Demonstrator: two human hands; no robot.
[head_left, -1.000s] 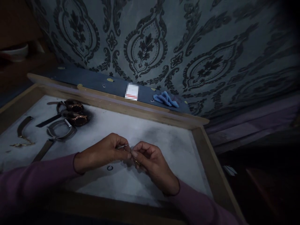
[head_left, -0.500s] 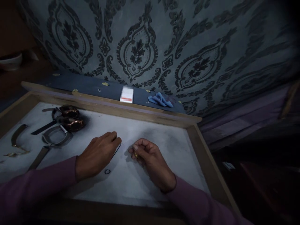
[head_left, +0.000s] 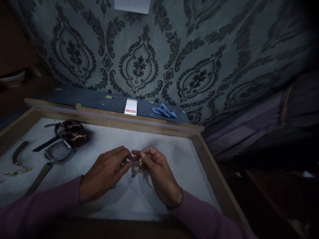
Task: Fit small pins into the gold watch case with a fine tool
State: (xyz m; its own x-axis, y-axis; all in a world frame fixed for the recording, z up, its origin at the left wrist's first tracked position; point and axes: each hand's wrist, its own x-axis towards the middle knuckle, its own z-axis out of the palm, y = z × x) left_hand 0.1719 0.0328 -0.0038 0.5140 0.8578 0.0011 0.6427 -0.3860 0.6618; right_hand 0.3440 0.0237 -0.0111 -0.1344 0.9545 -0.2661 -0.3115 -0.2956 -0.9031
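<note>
My right hand point(head_left: 159, 172) pinches a small gold-coloured metal piece point(head_left: 141, 162) between thumb and fingers; its exact kind is too small to make out. My left hand point(head_left: 107, 172) is close against it, fingertips by the right fingertips. A gap shows between the left thumb and fingers, and I see nothing held there. Below the left hand, a small dark ring point(head_left: 114, 186) lies mostly hidden on the white surface of the wooden-framed tray point(head_left: 174, 142).
At the tray's left lie two watches point(head_left: 78, 139) with dark straps, a looped grey strap point(head_left: 59, 152), and a brown strap piece point(head_left: 20, 152) with a gold chain. Behind the rim are a white packet point(head_left: 131, 107) and a blue cloth point(head_left: 164, 110). Patterned fabric point(head_left: 139, 66) rises beyond.
My left hand has come right, up to the right hand, and its thumb has parted from the fingers. The thin dark strip at its fingertips no longer shows. The view has tilted up slightly.
</note>
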